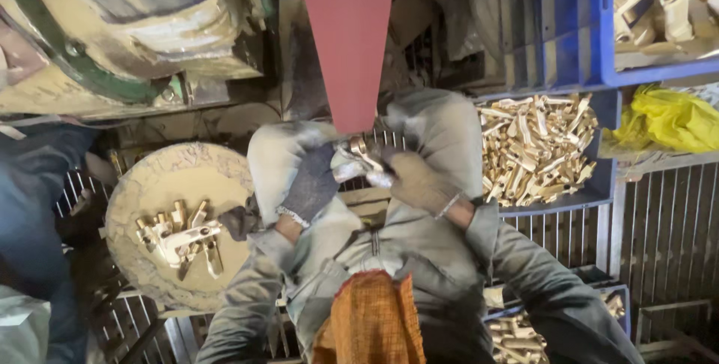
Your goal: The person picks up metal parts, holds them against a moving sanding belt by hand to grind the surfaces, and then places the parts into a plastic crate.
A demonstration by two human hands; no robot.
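ahead: the red sanding belt (347, 42) hangs straight down in front of both hands, its lower end just above the brass part (362, 151) they hold; no way forward past it.
left hand (311, 184): hemmed by the person's raised knee on its outer side; beyond that, the round dusty tray (150, 259) with loose brass pieces (180, 238) lies near, its rim and far half bare.
right hand (419, 180): the other knee rises just behind it; just beside that, the blue bin of brass parts (535, 150) is heaped to the brim.
far left: a big dusty machine housing (127, 27) and another person's blue sleeve (34, 199) close that side.
below: the lap and orange cloth (371, 319) fill the near space.
right edge: bare metal grating (666, 229) lies open.
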